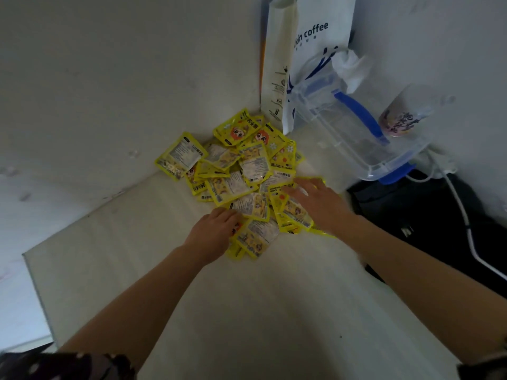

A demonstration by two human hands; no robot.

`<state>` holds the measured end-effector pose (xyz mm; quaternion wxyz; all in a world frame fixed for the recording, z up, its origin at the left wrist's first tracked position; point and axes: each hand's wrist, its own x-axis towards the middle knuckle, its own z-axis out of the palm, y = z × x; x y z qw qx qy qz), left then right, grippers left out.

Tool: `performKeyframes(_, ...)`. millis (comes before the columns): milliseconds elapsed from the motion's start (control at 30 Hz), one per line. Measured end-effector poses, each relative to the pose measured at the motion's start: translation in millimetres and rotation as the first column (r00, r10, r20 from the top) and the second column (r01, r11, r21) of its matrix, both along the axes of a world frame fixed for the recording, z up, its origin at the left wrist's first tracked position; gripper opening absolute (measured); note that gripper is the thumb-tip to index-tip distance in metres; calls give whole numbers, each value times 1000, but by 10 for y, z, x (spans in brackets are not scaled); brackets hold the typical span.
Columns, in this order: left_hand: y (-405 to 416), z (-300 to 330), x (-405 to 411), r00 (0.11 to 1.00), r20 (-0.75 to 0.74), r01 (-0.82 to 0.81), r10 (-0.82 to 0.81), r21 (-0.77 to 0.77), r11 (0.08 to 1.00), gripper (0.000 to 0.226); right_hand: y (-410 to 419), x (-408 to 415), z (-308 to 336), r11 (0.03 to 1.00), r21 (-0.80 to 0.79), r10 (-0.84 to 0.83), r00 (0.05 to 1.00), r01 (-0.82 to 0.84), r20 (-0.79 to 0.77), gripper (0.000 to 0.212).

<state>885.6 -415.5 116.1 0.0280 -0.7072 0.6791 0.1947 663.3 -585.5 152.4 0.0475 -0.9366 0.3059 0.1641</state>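
**Figure: two bare hands at a heap of yellow packets.** The packets [241, 174] lie on the white table [247, 311], pushed toward the corner where two walls meet.

- **Right hand:** the right hand [315, 201] lies flat on the heap's right edge, fingers straight and spread, pressing on several packets.
- **Left hand:** the left hand [216, 231] sits at the near-left edge with its fingers bent over the packets. The fingertips are hidden, so I cannot tell whether they pinch anything.
- **Surroundings:** to the right of the heap a clear plastic box [356, 127] with a blue handle stands tilted. A white paper bag [310, 31] is behind it and a cup [403, 113] beside it. A black bag [425, 209] with a white cable [466, 229] lies further right.
- **Step in hand, as I read it:** gathering the scattered packets together.
- **Next move:** it likely calls for both hands to sweep inward and close round a bundle, keeping loose packets from sliding off the heap's edges.
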Motion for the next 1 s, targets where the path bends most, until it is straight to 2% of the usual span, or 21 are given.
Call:
performKeyframes(100,1,-59,37,999,23,37,-37,3,999,69,-56,44,-71,999,10,45,998,-45,-31,84)
performKeyframes(300,87,-120,61,998,43,50,-50,-17,999,67,-60,30,-145,997,-1,73,996,-73,-43,75)
performKeyframes(467,156,-106,70,999,41,-19,20,-38,999,68,-43,28,-160,997,-70,21,1000,-20,12,56)
performKeyframes(533,183,-97,77,998,41,-55,56,-20,998,67,-36,32,-180,993,-118,25,1000,-27,-12,55)
performKeyframes(700,288,-77,116,991,37,-131,131,-12,991,53,12,38,-176,980,-196,42,999,-44,-12,54)
performKeyframes(1000,447,37,175,957,-29,-285,288,79,955,29,70,-55,-36,990,-140,1,999,-6,-40,57)
